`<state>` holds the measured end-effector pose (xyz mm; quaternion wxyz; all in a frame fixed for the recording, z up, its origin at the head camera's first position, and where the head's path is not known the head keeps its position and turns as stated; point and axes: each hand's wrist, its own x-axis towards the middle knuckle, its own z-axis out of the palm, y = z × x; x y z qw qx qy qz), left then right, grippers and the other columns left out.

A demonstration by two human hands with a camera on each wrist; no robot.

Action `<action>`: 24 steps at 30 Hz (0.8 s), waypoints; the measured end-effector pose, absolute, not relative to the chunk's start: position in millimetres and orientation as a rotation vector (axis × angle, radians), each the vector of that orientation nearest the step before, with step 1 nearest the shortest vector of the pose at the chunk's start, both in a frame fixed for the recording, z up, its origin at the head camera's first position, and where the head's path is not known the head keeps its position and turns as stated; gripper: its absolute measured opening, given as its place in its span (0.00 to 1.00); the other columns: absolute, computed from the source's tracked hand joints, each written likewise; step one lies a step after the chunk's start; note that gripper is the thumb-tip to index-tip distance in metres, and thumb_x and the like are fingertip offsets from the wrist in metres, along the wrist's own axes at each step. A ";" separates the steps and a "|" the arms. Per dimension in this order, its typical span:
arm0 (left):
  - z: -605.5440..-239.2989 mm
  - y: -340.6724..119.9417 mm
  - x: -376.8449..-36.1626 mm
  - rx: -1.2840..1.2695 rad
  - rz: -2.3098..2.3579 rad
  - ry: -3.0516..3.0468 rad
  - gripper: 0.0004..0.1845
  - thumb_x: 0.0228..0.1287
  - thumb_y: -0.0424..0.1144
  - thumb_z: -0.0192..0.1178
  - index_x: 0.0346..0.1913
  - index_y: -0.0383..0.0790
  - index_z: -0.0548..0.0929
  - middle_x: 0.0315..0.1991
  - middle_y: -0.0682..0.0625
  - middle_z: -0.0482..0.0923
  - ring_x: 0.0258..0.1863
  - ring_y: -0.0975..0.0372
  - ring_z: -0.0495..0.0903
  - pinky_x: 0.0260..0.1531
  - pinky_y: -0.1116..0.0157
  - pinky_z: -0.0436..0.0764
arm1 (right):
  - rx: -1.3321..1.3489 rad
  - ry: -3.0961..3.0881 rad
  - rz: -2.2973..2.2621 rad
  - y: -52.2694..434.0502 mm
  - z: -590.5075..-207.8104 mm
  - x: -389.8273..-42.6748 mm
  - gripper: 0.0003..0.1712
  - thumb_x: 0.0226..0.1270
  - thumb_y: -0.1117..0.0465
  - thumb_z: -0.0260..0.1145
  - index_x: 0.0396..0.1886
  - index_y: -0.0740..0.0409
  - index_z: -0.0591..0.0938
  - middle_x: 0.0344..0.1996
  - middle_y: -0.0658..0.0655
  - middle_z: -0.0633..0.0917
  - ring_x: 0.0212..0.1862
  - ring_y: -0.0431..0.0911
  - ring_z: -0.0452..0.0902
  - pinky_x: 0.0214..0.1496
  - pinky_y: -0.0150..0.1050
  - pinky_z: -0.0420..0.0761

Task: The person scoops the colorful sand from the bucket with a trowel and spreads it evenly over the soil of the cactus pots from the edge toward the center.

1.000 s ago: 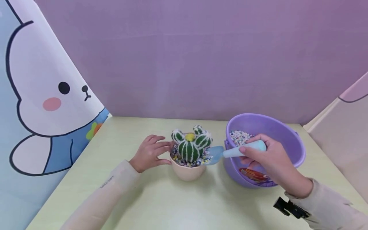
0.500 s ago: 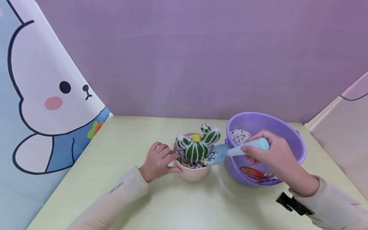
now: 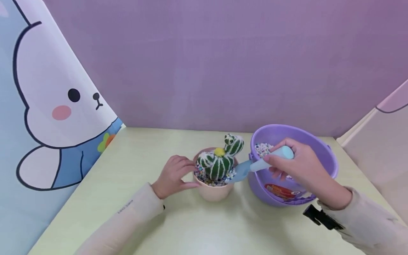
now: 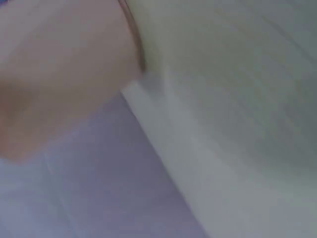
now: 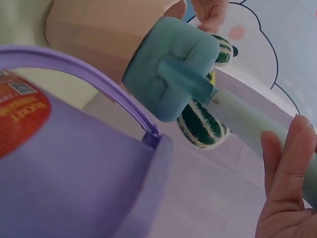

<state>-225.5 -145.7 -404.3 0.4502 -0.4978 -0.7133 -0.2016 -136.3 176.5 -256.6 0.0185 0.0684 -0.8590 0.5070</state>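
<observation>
A small pink pot [image 3: 213, 192] stands mid-table with a green toy cactus [image 3: 219, 162] set in coloured pebbles. My left hand [image 3: 174, 175] holds the pot's left side, fingers on the rim and thumb on the wall. My right hand [image 3: 301, 169] grips the pale handle of a blue scoop [image 3: 255, 166], whose blade touches the pebbles at the pot's right edge. The right wrist view shows the scoop [image 5: 171, 69] before the pot [image 5: 94, 29] and cactus [image 5: 200, 124], my fingers [image 5: 285, 163] along the handle. The left wrist view is a blur of wall and table.
A purple bucket [image 3: 325, 156] holding pale pebbles [image 3: 264, 149] stands right of the pot, under my right hand; its rim [image 5: 79, 69] fills the right wrist view. A purple wall [image 3: 216, 63] backs the green table [image 3: 204, 226]. A bunny panel [image 3: 54, 106] closes the left side.
The pot and cactus have turned, so the small cactus lobe now sits at the back right. My left hand stayed on the pot and the scoop blade kept at its right edge.
</observation>
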 end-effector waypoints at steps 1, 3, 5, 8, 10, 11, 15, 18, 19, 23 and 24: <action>-404.1 -150.6 -227.8 -1.241 -0.538 -1.789 0.28 0.63 0.63 0.53 0.34 0.38 0.83 0.33 0.47 0.83 0.34 0.55 0.79 0.38 0.57 0.77 | 0.224 -2.669 1.567 175.2 -255.8 -137.1 0.16 0.61 0.60 0.69 0.40 0.68 0.76 0.23 0.58 0.85 0.21 0.46 0.81 0.22 0.39 0.81; -405.1 -158.9 -231.5 -1.258 -0.588 -1.829 0.28 0.62 0.62 0.55 0.33 0.37 0.84 0.35 0.45 0.84 0.37 0.53 0.80 0.40 0.54 0.77 | 0.249 -2.678 1.541 172.2 -253.9 -138.3 0.16 0.62 0.60 0.68 0.40 0.68 0.75 0.22 0.58 0.85 0.20 0.45 0.80 0.21 0.39 0.81; -407.2 -164.3 -233.8 -1.272 -0.596 -1.850 0.27 0.61 0.61 0.56 0.34 0.37 0.85 0.37 0.45 0.85 0.39 0.51 0.81 0.41 0.52 0.78 | 0.275 -2.697 1.509 169.0 -251.9 -139.4 0.15 0.62 0.60 0.68 0.40 0.68 0.75 0.21 0.57 0.84 0.20 0.46 0.80 0.21 0.39 0.81; -409.9 -167.3 -236.0 -1.275 -0.594 -1.862 0.26 0.60 0.61 0.58 0.33 0.37 0.85 0.37 0.45 0.85 0.39 0.51 0.81 0.41 0.52 0.77 | 0.306 -2.728 1.462 164.9 -248.1 -142.0 0.15 0.62 0.61 0.67 0.39 0.67 0.75 0.20 0.57 0.84 0.19 0.46 0.79 0.20 0.40 0.81; -410.4 -166.2 -235.6 -1.253 -0.589 -1.864 0.26 0.60 0.61 0.57 0.32 0.38 0.85 0.36 0.46 0.85 0.37 0.53 0.80 0.39 0.53 0.77 | 0.301 -2.750 1.447 163.9 -244.9 -144.0 0.15 0.62 0.60 0.67 0.39 0.67 0.75 0.19 0.57 0.84 0.19 0.47 0.80 0.20 0.40 0.81; -410.5 -164.9 -234.6 -1.235 -0.581 -1.864 0.27 0.61 0.62 0.56 0.31 0.39 0.85 0.35 0.46 0.85 0.37 0.53 0.80 0.38 0.53 0.76 | 0.294 -2.761 1.444 163.8 -243.3 -145.0 0.15 0.62 0.60 0.67 0.39 0.67 0.75 0.19 0.57 0.84 0.19 0.47 0.80 0.20 0.40 0.80; -411.3 -156.8 -224.7 -1.166 -0.506 -1.818 0.28 0.62 0.65 0.52 0.27 0.42 0.84 0.30 0.50 0.83 0.32 0.56 0.77 0.35 0.56 0.74 | 0.277 -2.799 1.452 164.1 -240.0 -148.1 0.15 0.62 0.58 0.67 0.39 0.66 0.74 0.19 0.58 0.84 0.20 0.48 0.80 0.20 0.40 0.80; -412.4 -148.9 -215.6 -1.117 -0.432 -1.729 0.27 0.62 0.65 0.53 0.23 0.45 0.82 0.25 0.53 0.78 0.28 0.57 0.75 0.35 0.56 0.73 | 0.305 -2.804 1.478 163.4 -240.9 -148.9 0.15 0.62 0.59 0.67 0.39 0.66 0.74 0.20 0.58 0.84 0.20 0.49 0.81 0.21 0.41 0.81; -412.4 -146.2 -213.0 -1.098 -0.411 -1.697 0.26 0.62 0.65 0.54 0.22 0.46 0.81 0.23 0.54 0.76 0.28 0.58 0.74 0.34 0.56 0.72 | 0.314 -2.801 1.487 163.1 -241.3 -148.8 0.15 0.62 0.59 0.67 0.38 0.67 0.74 0.20 0.58 0.84 0.20 0.49 0.81 0.21 0.41 0.81; -411.5 -138.0 -206.8 -1.035 -0.373 -1.628 0.25 0.61 0.64 0.55 0.21 0.47 0.79 0.21 0.55 0.74 0.25 0.57 0.73 0.33 0.57 0.71 | 0.339 -2.789 1.513 162.2 -242.3 -148.8 0.15 0.62 0.60 0.67 0.39 0.67 0.74 0.20 0.58 0.84 0.20 0.49 0.81 0.21 0.41 0.81; -411.1 -136.9 -205.8 -1.030 -0.370 -1.628 0.25 0.61 0.64 0.55 0.21 0.47 0.78 0.21 0.54 0.74 0.25 0.58 0.73 0.33 0.57 0.71 | 0.342 -2.788 1.513 162.1 -242.5 -148.8 0.15 0.62 0.60 0.67 0.39 0.67 0.74 0.20 0.58 0.84 0.21 0.49 0.81 0.22 0.41 0.81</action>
